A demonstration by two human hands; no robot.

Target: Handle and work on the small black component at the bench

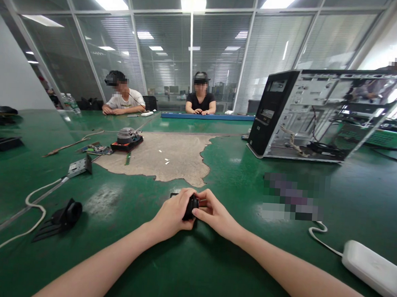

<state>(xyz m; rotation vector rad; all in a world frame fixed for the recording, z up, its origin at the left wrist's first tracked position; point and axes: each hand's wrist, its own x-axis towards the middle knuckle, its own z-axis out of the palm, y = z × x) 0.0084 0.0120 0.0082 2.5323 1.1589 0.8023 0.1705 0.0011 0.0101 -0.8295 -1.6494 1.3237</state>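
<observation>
Close in front of me, both hands meet on a small black device (190,207) with a rounded end on its right side. My left hand (172,212) is wrapped over it from the left and hides much of its body. The thumb and fingers of my right hand (216,214) grip the rounded end. A dark flat corner sticks out behind my left fingers. What kind of device it is, I cannot tell.
A black bracket-like part (67,214) lies left, near a metal drive cage (79,166). Beyond are a CPU cooler (129,136) and circuit boards (97,149). An open computer case (271,112) stands right, a white power bank (372,271) nearer. Two people sit across the table.
</observation>
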